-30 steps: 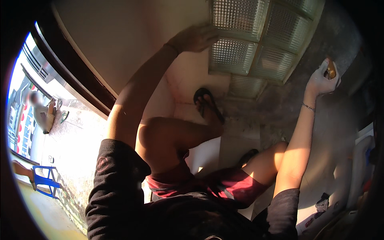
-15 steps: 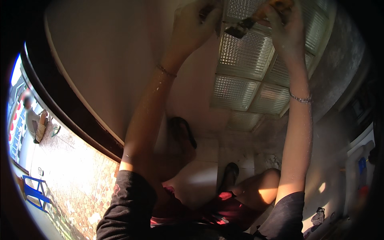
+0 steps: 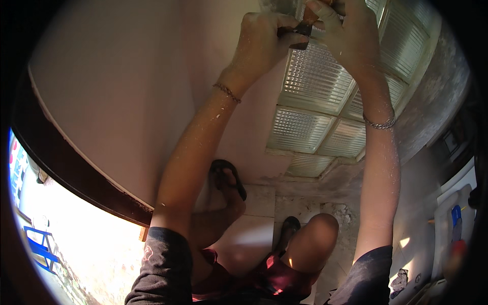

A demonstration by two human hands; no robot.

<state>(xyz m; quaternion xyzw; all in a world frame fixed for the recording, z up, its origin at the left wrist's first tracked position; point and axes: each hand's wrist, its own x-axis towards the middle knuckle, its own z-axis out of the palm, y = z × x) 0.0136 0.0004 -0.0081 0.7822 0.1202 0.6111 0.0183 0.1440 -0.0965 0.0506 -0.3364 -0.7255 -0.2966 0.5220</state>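
Note:
At the top of the view both of my hands meet in front of the glass-block panel (image 3: 317, 76). My right hand (image 3: 351, 43) is closed around the orange handle of a putty knife (image 3: 310, 15), whose dark blade points down and left. My left hand (image 3: 259, 46) is closed at that blade, thumb and fingers around a dark flat piece (image 3: 300, 44). Whether this piece is separate from the blade is hard to tell. Pale dust specks both hands and forearms.
A smooth pale wall (image 3: 117, 76) fills the left, with a dark curved edge (image 3: 76, 178) below it. Beyond stands a blue plastic chair (image 3: 40, 249) on sunlit ground. Tiled floor (image 3: 254, 231) lies beneath my legs. A crumpled dark cloth (image 3: 400, 282) lies at lower right.
My hands have come together and lowered slightly; the left fingers now meet the putty knife's blade, which was apart from them before. The view has shifted, and the person outside is mostly out of sight.

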